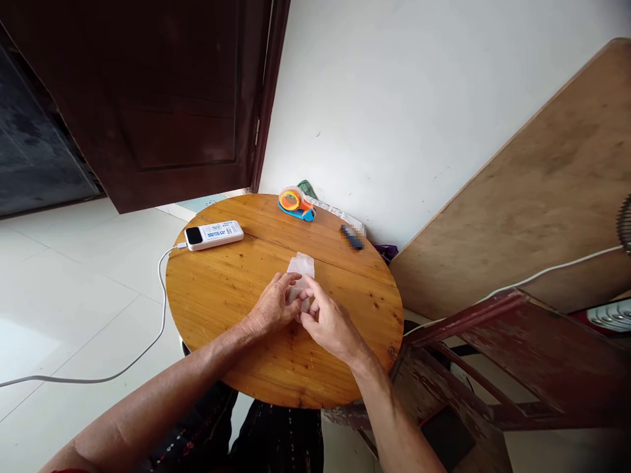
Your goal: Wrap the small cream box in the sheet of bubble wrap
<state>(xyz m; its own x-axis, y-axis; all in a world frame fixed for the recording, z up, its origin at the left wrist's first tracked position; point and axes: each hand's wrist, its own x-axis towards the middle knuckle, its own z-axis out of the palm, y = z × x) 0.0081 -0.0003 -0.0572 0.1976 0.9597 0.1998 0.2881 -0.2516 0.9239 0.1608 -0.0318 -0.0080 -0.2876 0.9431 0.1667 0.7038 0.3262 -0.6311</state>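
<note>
A thin, whitish, crumpled sheet (302, 264) lies near the middle of the round wooden table (211, 295). My left hand (277, 303) comes over its left side, fingers bent and pressed on the sheet. From the right, my right hand (323, 315) meets it with curled fingers at the sheet's lower right part. The fingertips of both hands are close together over the sheet, and they partly hide it.
A white device (214, 235) with a cable (162, 289) sits at the table's left. An orange and blue tape dispenser (296, 203), a white strip (332, 210) and a dark blurred object (351, 237) lie toward the wall. A wooden chair (473, 361) stands right.
</note>
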